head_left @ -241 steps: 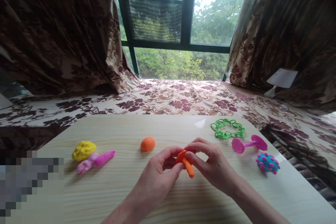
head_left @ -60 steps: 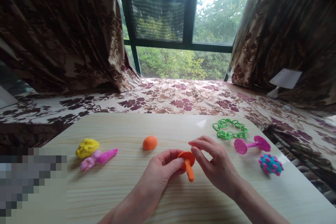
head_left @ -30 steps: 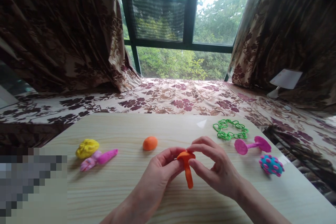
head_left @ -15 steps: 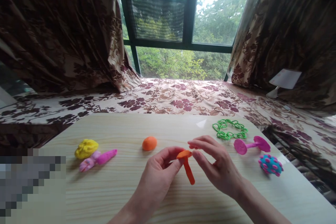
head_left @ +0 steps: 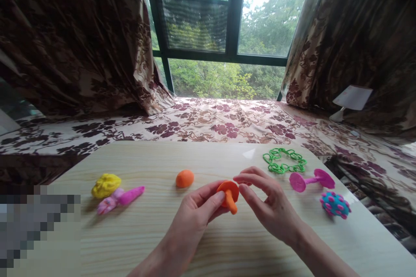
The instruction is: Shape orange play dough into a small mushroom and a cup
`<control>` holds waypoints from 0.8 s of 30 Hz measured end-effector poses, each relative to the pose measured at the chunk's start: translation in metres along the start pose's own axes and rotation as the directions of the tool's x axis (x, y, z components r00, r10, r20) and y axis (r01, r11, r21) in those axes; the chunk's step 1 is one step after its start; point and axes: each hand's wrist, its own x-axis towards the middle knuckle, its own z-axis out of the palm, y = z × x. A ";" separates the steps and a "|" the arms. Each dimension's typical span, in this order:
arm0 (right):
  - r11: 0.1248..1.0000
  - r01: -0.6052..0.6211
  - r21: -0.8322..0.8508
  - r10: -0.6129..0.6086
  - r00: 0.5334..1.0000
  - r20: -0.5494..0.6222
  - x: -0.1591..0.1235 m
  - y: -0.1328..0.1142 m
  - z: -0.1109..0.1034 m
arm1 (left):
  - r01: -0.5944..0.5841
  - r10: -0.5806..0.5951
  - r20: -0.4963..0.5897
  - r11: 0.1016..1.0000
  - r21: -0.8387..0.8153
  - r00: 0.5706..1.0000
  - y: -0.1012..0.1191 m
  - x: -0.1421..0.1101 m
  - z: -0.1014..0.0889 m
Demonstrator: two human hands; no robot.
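At lower centre, the left hand (head_left: 194, 213) pinches the orange stemmed disc (head_left: 230, 198); the right hand (head_left: 267, 197), fingers parted, could dent it by overpressing

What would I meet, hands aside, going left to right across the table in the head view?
Yellow lump, magenta tapered piece, orange ball, stemmed orange piece in the left hand, green chain, pink dumbbell shape, blue pink-studded ball. Mottled pink piece left out: it overlaps.

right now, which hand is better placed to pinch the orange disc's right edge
Probably the right hand: it is open close by that edge, while the left hand grips the orange disc from the other side.
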 end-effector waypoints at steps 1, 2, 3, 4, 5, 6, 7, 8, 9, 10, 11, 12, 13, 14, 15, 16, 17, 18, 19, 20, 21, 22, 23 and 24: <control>1.000 -0.008 -0.004 0.008 1.000 0.007 0.000 0.000 0.000 | 0.015 -0.015 0.016 1.000 -0.023 1.000 0.000 0.000 0.000; 1.000 -0.012 -0.009 0.012 1.000 0.015 0.000 -0.001 0.001 | 0.028 -0.027 0.027 0.999 -0.035 0.999 0.000 -0.001 0.001; 1.000 -0.014 -0.016 0.014 1.000 0.024 0.000 0.000 0.001 | 0.037 -0.035 0.035 0.998 -0.042 0.999 0.000 -0.002 0.001; 1.000 -0.014 -0.023 0.015 0.999 0.032 0.000 0.000 0.001 | 0.042 -0.040 0.041 0.998 -0.044 0.998 0.000 -0.002 0.002; 0.999 -0.013 -0.031 0.014 0.999 0.040 0.000 0.000 0.002 | 0.045 -0.043 0.046 0.998 -0.044 0.998 -0.001 -0.002 0.002; 0.999 -0.010 -0.038 0.012 0.999 0.044 0.000 0.001 0.002 | 0.047 -0.045 0.048 0.998 -0.045 0.998 -0.002 -0.002 0.002; 0.999 -0.008 -0.046 0.010 0.999 0.048 0.000 0.002 0.002 | 0.048 -0.046 0.049 0.998 -0.046 0.998 -0.002 -0.002 0.002; 0.999 -0.005 -0.054 0.008 0.999 0.051 -0.001 0.003 0.003 | 0.052 -0.050 0.050 0.998 -0.044 0.997 -0.003 -0.002 0.002; 0.998 -0.002 -0.065 0.006 0.999 0.052 -0.001 0.004 0.003 | 0.056 -0.055 0.048 0.998 -0.038 0.997 -0.004 -0.002 0.002; 0.997 0.005 -0.081 0.000 0.999 0.055 -0.001 0.005 0.004 | 0.062 -0.061 0.041 0.998 -0.024 0.997 -0.005 -0.001 0.001; 0.994 0.018 -0.104 -0.012 0.998 0.058 -0.002 0.006 0.004 | 0.067 -0.067 0.029 0.998 -0.002 0.997 -0.006 -0.001 0.000; 0.990 0.040 -0.136 -0.032 0.997 0.064 -0.002 0.006 0.005 | 0.073 -0.073 0.014 0.997 0.025 0.997 -0.007 0.000 -0.001; 0.982 0.071 -0.173 -0.059 0.996 0.073 -0.002 0.007 0.006 | 0.079 -0.079 -0.001 0.996 0.051 0.997 -0.008 0.001 -0.001; 0.972 0.107 -0.210 -0.091 0.992 0.084 -0.002 0.007 0.006 | 0.084 -0.084 -0.012 0.994 0.069 0.996 -0.009 0.001 -0.002; 0.960 0.140 -0.241 -0.119 0.988 0.099 -0.002 0.008 0.007 | 0.087 -0.086 -0.017 0.993 0.076 0.996 -0.010 0.002 -0.003; 0.952 0.164 -0.260 -0.139 0.984 0.112 -0.002 0.008 0.007 | 0.091 -0.090 -0.014 0.993 0.071 0.996 -0.011 0.002 -0.004; 0.948 0.174 -0.265 -0.147 0.982 0.116 -0.002 0.008 0.006 | 0.090 -0.090 -0.010 0.994 0.056 0.996 -0.012 0.003 -0.004; 0.952 0.166 -0.257 -0.143 0.984 0.108 -0.001 0.008 0.006 | 0.089 -0.089 -0.005 0.995 0.035 0.996 -0.013 0.003 -0.004; 0.960 0.145 -0.241 -0.127 0.988 0.090 -0.001 0.008 0.005 | 0.089 -0.089 -0.004 0.996 0.014 0.996 -0.013 0.003 -0.004; 0.968 0.115 -0.221 -0.103 0.992 0.067 -0.001 0.008 0.004 | 0.090 -0.090 -0.007 0.996 -0.005 0.996 -0.014 0.003 -0.004; 0.976 0.083 -0.203 -0.076 0.996 0.043 -0.001 0.008 0.003 | 0.091 -0.091 -0.011 0.996 -0.023 0.996 -0.014 0.003 -0.004; 0.980 0.052 -0.190 -0.048 0.998 0.028 -0.001 0.008 0.003 | 0.093 -0.093 -0.016 0.995 -0.037 0.996 -0.013 0.003 -0.004; 0.983 0.027 -0.182 -0.022 0.999 0.025 -0.001 0.008 0.002 | 0.094 -0.095 -0.019 0.994 -0.047 0.995 -0.013 0.003 -0.004; 0.984 0.009 -0.180 -0.003 0.999 0.034 -0.001 0.008 0.002 | 0.097 -0.098 -0.022 0.994 -0.052 0.995 -0.012 0.003 -0.003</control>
